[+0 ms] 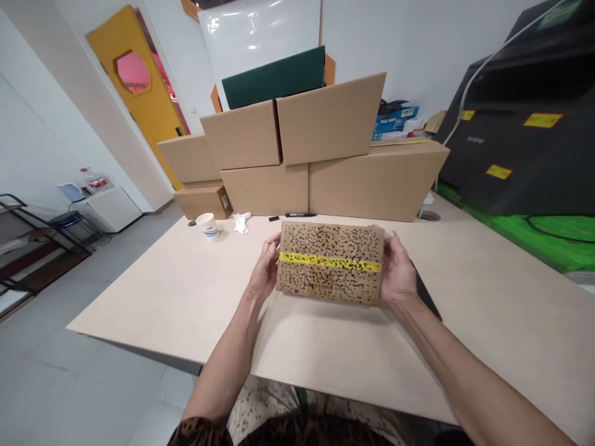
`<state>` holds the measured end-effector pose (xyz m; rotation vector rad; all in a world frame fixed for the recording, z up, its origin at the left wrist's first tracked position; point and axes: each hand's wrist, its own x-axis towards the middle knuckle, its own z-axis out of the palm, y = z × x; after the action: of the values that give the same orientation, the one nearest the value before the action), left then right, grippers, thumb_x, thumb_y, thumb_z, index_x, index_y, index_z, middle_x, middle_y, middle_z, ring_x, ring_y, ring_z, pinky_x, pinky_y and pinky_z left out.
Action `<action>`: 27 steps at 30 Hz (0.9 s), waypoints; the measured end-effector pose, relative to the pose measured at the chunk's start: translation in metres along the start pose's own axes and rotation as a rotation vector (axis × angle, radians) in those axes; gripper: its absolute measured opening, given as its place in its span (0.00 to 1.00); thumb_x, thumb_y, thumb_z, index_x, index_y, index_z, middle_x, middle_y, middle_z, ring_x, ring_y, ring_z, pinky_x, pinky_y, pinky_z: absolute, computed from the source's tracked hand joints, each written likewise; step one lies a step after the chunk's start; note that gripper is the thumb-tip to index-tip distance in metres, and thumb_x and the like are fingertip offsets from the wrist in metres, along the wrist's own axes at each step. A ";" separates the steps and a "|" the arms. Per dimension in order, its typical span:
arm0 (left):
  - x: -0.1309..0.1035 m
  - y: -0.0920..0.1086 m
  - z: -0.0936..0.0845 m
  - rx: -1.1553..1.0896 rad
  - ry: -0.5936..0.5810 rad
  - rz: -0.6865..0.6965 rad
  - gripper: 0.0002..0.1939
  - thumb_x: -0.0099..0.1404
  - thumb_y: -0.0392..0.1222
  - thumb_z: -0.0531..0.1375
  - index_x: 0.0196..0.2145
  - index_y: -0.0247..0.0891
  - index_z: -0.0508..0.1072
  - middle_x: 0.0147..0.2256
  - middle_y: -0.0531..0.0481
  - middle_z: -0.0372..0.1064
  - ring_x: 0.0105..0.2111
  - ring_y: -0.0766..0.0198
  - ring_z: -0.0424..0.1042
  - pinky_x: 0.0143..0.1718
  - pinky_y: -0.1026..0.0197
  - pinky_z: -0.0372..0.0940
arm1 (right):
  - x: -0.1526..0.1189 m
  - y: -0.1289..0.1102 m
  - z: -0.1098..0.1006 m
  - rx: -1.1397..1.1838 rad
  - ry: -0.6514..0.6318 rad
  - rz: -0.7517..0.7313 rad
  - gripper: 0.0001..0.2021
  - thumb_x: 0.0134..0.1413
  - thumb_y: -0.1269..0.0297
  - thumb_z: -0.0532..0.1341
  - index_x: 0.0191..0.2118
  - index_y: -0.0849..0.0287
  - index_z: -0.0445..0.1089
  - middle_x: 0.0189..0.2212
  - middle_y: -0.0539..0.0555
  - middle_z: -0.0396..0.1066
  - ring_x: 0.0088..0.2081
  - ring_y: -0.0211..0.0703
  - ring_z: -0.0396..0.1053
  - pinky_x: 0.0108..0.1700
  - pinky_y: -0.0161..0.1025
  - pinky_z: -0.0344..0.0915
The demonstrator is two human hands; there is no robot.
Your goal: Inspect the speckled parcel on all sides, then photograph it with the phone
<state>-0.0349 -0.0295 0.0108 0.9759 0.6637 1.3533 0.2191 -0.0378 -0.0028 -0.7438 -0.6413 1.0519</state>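
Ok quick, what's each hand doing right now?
Left hand: closed on the left end of the speckled box.
Right hand: closed on the box's right end.

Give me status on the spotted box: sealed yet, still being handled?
Looks done: the spotted box is closed, with yellow tape running across its top. In hand: the left hand and right hand each have a grip on one end, holding it over the table. Left: it hasn't been set down; the black marker lies unused by the plain cartons.
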 end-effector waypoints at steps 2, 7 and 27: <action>-0.001 0.001 0.002 -0.020 0.028 0.070 0.27 0.59 0.63 0.71 0.49 0.45 0.75 0.60 0.47 0.73 0.66 0.45 0.66 0.65 0.44 0.63 | -0.002 -0.006 0.001 -0.015 0.006 -0.038 0.23 0.56 0.36 0.63 0.46 0.47 0.79 0.48 0.49 0.82 0.59 0.54 0.75 0.60 0.54 0.74; -0.004 0.002 0.007 -0.025 0.035 0.111 0.35 0.58 0.68 0.69 0.55 0.45 0.73 0.62 0.43 0.71 0.68 0.44 0.63 0.67 0.43 0.60 | -0.004 -0.007 0.003 -0.048 -0.057 -0.080 0.23 0.59 0.37 0.61 0.45 0.49 0.80 0.52 0.52 0.80 0.63 0.54 0.72 0.68 0.57 0.64; -0.016 0.008 0.010 0.021 0.208 -0.135 0.37 0.57 0.62 0.70 0.59 0.43 0.72 0.56 0.43 0.75 0.68 0.40 0.64 0.69 0.40 0.58 | 0.001 0.000 -0.008 -0.091 -0.186 0.358 0.18 0.55 0.41 0.66 0.40 0.50 0.77 0.35 0.55 0.84 0.46 0.61 0.81 0.42 0.55 0.81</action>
<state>-0.0322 -0.0472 0.0209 0.7975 0.8868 1.3409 0.2253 -0.0381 -0.0075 -0.8670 -0.7353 1.4400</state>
